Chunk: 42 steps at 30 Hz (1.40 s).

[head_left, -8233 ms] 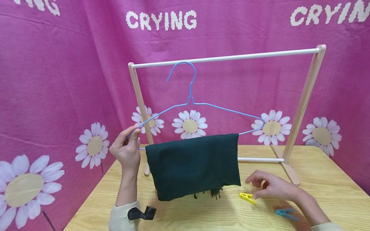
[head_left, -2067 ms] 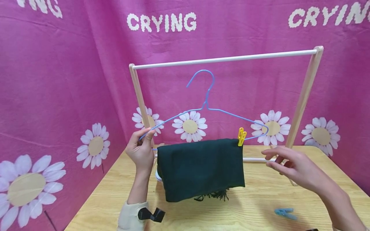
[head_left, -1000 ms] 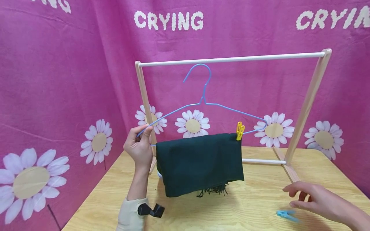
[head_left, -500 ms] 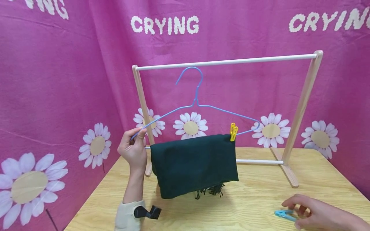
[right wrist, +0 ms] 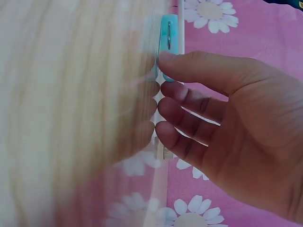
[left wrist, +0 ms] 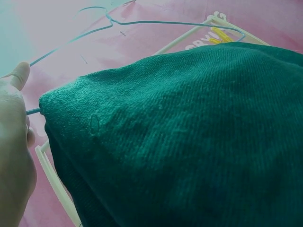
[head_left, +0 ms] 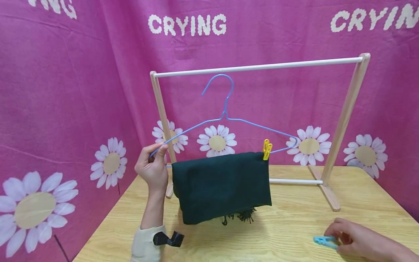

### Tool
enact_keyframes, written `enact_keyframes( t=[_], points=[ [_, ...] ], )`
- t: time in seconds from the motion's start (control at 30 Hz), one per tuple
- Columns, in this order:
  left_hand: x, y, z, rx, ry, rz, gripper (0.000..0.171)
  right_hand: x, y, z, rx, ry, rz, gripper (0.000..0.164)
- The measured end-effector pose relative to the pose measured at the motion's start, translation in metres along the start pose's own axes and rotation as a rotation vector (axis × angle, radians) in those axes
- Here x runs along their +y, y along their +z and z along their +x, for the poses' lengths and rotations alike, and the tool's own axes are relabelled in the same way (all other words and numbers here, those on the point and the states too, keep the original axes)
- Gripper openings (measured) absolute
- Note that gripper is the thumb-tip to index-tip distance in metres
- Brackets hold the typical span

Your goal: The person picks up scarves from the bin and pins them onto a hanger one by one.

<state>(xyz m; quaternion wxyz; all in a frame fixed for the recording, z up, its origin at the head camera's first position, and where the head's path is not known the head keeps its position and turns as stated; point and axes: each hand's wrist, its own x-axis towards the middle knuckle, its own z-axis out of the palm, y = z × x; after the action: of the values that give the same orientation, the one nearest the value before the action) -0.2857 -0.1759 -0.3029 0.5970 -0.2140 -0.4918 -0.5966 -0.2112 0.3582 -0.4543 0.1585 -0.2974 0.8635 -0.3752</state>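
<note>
My left hand (head_left: pixel 152 169) pinches the left arm of a blue wire hanger (head_left: pixel 226 105), held up in front of the rack. Folded over its lower bar hangs a dark green fringed scarf (head_left: pixel 220 187). A yellow clothespin (head_left: pixel 267 151) clips the scarf's right end to that bar. At the lower right, my right hand (head_left: pixel 363 240) has thumb and fingers on a light blue clothespin (head_left: pixel 323 241) low at the tabletop. In the right wrist view, the thumb lies against the blue clothespin (right wrist: pixel 169 38), the other fingertips down at the wood.
A wooden garment rack (head_left: pixel 345 120) with a white top rod (head_left: pixel 262 67) stands at the back of the wooden table (head_left: pixel 288 225). The hanger's hook overlaps the space just below that rod. A pink curtain (head_left: pixel 278 32) with daisies surrounds the table.
The yellow clothespin went from the table onto the scarf and hanger. My right hand then moved down to the blue clothespin and closed on it. The left hand kept holding the hanger.
</note>
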Motion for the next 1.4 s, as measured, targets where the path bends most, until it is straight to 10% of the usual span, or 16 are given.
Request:
enact_keyframes(
  t=[0.3, 0.67, 1.4],
  points=[
    [0.0, 0.001, -0.002, -0.006, 0.001, 0.017, 0.039, -0.017, -0.005, 0.011, 0.155, -0.144, -0.199, 0.025],
    [-0.001, 0.001, -0.004, -0.019, 0.041, 0.056, 0.041, -0.081, -0.014, 0.042, 0.545, -0.42, -0.442, 0.053],
    [-0.006, 0.005, -0.005, -0.022, 0.108, 0.043, 0.036, -0.185, -0.032, 0.1, 0.626, -0.661, -0.489, 0.059]
  ],
)
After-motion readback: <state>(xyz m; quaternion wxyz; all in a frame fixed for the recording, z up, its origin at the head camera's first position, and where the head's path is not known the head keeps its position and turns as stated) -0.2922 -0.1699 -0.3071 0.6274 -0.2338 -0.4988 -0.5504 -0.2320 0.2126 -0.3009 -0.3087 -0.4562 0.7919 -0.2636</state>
